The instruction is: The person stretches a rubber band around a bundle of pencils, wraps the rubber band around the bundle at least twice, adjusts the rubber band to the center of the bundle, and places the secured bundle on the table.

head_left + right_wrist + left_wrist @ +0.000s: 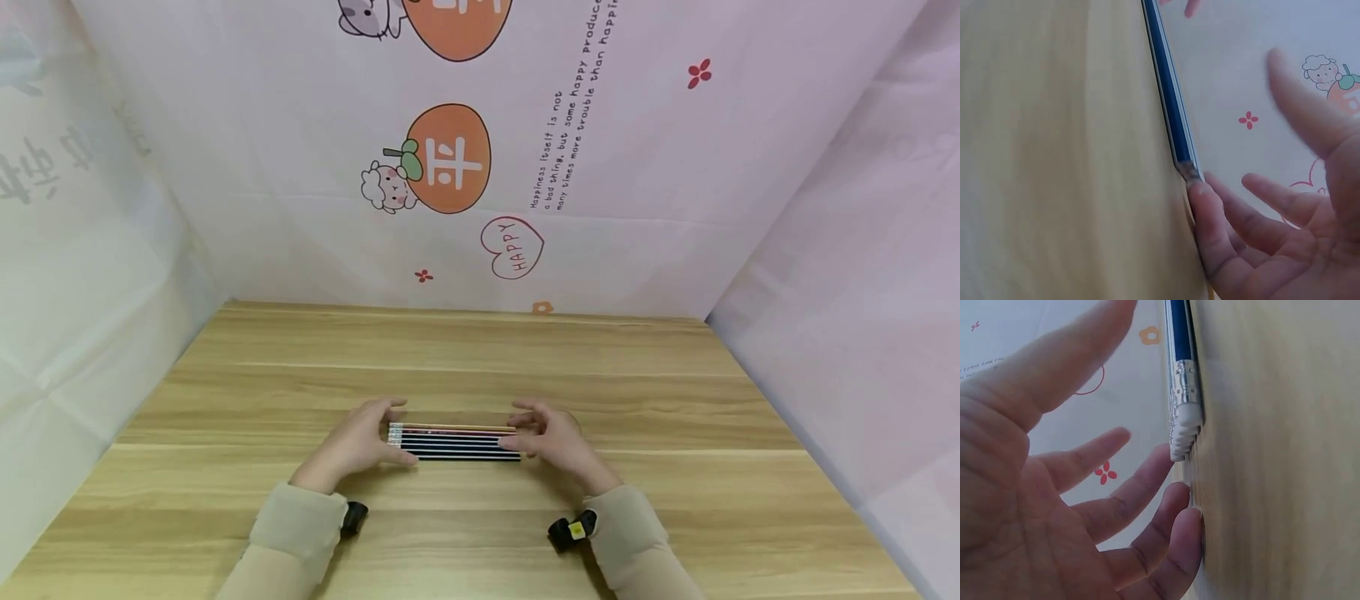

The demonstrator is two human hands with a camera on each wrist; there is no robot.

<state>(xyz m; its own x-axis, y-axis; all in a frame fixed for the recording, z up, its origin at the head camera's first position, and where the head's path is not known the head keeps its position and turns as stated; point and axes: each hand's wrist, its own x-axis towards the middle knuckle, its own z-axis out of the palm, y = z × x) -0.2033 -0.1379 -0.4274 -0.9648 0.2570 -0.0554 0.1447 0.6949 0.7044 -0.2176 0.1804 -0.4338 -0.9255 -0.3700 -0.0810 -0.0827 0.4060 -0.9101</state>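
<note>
Several pencils (457,446) lie side by side on the wooden table, mostly dark with pale stripes, one reddish and one yellowish at the far side. Their white erasers (1190,414) and silver ferrules point left. Around that end my left hand (356,443) is spread, thumb at the near side and fingers at the far side. At the opposite end is my right hand (557,442), its thumb over the pencils in the head view. In the right wrist view its little finger (1207,203) appears to touch the pencil ends; the tips are mostly hidden.
The wooden table (465,358) meets a printed white sheet (300,167) at the back. White sheets also hang along the left side (67,333) and right side (847,292). Dark wrist cameras (572,530) sit at both cuffs.
</note>
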